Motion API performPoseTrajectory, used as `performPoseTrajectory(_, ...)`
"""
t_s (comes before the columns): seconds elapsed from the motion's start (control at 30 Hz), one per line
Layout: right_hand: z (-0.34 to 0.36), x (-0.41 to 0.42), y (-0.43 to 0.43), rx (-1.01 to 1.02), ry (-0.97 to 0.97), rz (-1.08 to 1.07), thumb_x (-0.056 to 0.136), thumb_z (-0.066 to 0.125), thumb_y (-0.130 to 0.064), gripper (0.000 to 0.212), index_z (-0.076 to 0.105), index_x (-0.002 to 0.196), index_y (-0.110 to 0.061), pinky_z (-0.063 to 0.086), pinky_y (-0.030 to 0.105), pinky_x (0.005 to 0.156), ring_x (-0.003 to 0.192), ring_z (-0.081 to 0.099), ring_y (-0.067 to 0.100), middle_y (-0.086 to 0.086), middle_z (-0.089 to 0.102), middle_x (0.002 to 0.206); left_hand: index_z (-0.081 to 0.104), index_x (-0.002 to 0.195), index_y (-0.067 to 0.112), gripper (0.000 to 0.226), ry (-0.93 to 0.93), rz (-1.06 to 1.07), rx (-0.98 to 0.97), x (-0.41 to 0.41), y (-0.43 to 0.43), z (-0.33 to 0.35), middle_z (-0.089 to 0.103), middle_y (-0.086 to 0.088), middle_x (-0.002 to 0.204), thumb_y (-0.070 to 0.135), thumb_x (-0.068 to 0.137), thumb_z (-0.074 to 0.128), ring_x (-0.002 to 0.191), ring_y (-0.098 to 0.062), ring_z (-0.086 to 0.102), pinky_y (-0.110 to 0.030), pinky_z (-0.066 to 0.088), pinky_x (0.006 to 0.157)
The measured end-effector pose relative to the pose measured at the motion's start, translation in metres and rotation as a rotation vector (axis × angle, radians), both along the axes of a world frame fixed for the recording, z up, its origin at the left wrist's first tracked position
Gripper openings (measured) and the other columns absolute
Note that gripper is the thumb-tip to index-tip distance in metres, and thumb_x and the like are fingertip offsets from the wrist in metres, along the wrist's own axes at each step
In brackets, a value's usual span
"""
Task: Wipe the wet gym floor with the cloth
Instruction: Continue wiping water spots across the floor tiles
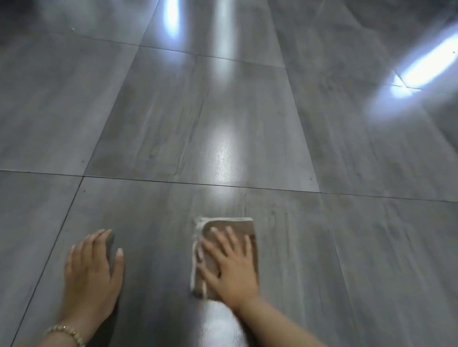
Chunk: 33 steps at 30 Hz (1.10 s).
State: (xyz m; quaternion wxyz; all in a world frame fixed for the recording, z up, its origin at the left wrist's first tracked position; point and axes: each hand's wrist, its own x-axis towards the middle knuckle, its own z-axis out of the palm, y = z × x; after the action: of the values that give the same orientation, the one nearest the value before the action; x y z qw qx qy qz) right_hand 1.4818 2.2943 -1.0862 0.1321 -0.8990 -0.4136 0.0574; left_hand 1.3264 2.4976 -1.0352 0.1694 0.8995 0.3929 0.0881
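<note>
We see the grey tiled gym floor (pixel 162 110) filling the frame, its dark joints crossing diagonally, with glare streaks (pixel 430 61) at upper centre and upper right. At lower left, our left hand (pixel 92 274) rests flat on a tile, fingers straight, holding nothing. At lower centre, our right hand (pixel 231 266) presses with spread, straight fingers on the folded brown cloth (pixel 240 224), which lies flat on the floor just below a joint. A beaded bracelet (pixel 68 336) circles the left wrist.

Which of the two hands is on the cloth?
The right hand, spread flat on the folded brown cloth; the braceleted left hand rests on bare grey floor tile.
</note>
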Motion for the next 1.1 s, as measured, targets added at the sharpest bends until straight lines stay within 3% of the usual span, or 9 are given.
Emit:
performPoseTrajectory(0.1,0.007,0.078,-0.079,-0.155,0.114,-0.691,0.091,0.029,-0.065,0.055,0.022,0.143,-0.05,-0.009,0.052,0.114,0.146,-0.004,0.028,-0.014,0.007,0.157,0.045,0.125,0.006,0.055,0.033,-0.05,0.015,-0.012,-0.005,-0.006,0.049,-0.016,0.125,0.043,0.089,0.024,0.116,-0.035,0.043,-0.054,0.033,0.102)
performPoseTrajectory(0.2,0.015,0.088,-0.086,-0.162,0.184,-0.914,0.095,0.022,-0.058,0.054,0.018,0.147,-0.044,-0.006,0.057,0.113,0.145,-0.009,0.026,-0.011,0.002,0.159,0.046,0.124,0.005,0.055,0.023,-0.085,0.015,-0.015,-0.012,-0.012,0.051,-0.016,0.124,0.041,0.089,0.024,0.116,-0.035,0.045,-0.053,0.03,0.105)
performPoseTrajectory(0.3,0.004,0.037,-0.034,-0.141,0.085,-0.595,0.091,0.009,-0.058,0.059,0.018,0.147,-0.043,-0.007,0.055,0.112,0.146,-0.004,0.026,-0.009,0.007,0.159,0.045,0.127,0.004,0.058,0.024,-0.12,-0.051,-0.01,-0.033,-0.019,0.05,-0.016,0.128,0.043,0.09,0.022,0.12,-0.034,0.043,-0.051,0.026,0.108)
performPoseTrajectory(0.5,0.003,-0.072,-0.067,-0.118,-0.013,0.107,0.092,0.033,-0.059,0.052,0.032,0.141,-0.045,0.009,0.055,0.11,0.144,0.015,0.024,-0.011,0.027,0.153,0.036,0.138,0.01,0.07,0.147,-0.432,-0.061,-0.004,-0.082,-0.033,0.042,-0.011,0.14,0.057,0.093,0.01,0.13,-0.024,0.027,-0.035,0.005,0.112)
performPoseTrajectory(0.67,0.012,-0.008,-0.176,-0.193,0.125,-0.855,0.094,0.026,-0.057,0.05,0.025,0.143,-0.047,-0.003,0.055,0.113,0.146,0.002,0.022,-0.011,0.014,0.157,0.016,0.147,0.02,0.076,0.173,-0.375,-0.045,-0.006,-0.092,-0.037,0.018,-0.003,0.154,0.064,0.085,0.01,0.14,-0.023,0.007,-0.037,-0.008,0.112)
performPoseTrajectory(0.73,0.012,-0.01,-0.163,-0.183,0.179,-0.986,0.097,0.028,-0.051,0.049,0.022,0.146,-0.045,-0.002,0.058,0.113,0.146,-0.004,0.022,-0.012,0.007,0.158,0.009,0.147,0.021,0.08,0.176,-0.313,-0.07,-0.01,-0.091,-0.039,0.009,-0.001,0.156,0.064,0.08,0.008,0.142,-0.023,0.002,-0.039,-0.008,0.113)
performPoseTrajectory(0.9,0.005,-0.117,-0.058,-0.137,-0.031,-0.235,0.09,0.035,-0.051,0.051,0.041,0.138,-0.039,0.009,0.059,0.107,0.141,0.024,0.031,-0.005,0.034,0.151,0.008,0.147,0.017,0.086,0.202,-0.261,-0.055,-0.012,-0.085,-0.03,0.007,-0.003,0.156,0.064,0.075,0.002,0.142,-0.024,0.003,-0.038,-0.007,0.114)
performPoseTrajectory(1.0,0.008,-0.148,-0.067,-0.141,-0.014,0.261,0.09,0.039,-0.055,0.051,0.037,0.139,-0.043,0.005,0.057,0.109,0.143,0.018,0.03,-0.008,0.028,0.154,0.011,0.147,0.016,0.084,0.139,-0.268,-0.079,-0.002,-0.08,-0.019,0.01,-0.005,0.155,0.062,0.077,0.007,0.141,-0.024,0.005,-0.038,-0.006,0.114)
performPoseTrajectory(1.1,0.0,-0.104,-0.122,-0.139,-0.051,-0.023,0.089,0.034,-0.058,0.053,0.036,0.139,-0.045,0.002,0.053,0.112,0.143,0.018,0.028,-0.008,0.028,0.153,0.015,0.146,0.012,0.076,0.063,-0.227,-0.103,-0.003,-0.075,-0.006,0.014,-0.009,0.154,0.055,0.084,0.018,0.141,-0.027,0.01,-0.04,0.0,0.115)
